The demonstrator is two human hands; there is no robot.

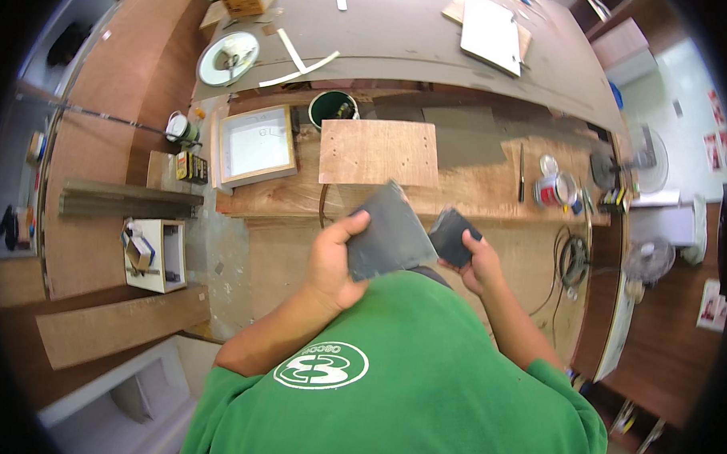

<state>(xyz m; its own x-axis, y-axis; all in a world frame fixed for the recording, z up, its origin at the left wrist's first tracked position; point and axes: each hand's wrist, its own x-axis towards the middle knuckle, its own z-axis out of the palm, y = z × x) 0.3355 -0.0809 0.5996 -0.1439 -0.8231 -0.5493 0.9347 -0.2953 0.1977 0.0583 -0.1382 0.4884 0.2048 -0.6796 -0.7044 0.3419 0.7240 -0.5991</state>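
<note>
My left hand (330,262) pinches a flat grey panel (391,237) with rough, pale-flecked edges, thumb on its face. My right hand (484,269) grips a smaller dark, squarish pad (452,238) just beside it. Beyond lie a rectangular plywood board (378,151), a wood-rimmed white box (256,146) and a round metal can (550,192).

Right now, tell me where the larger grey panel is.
In the head view, the larger grey panel is near the centre, held in the left hand, just left of the smaller dark piece in the right hand.
</note>
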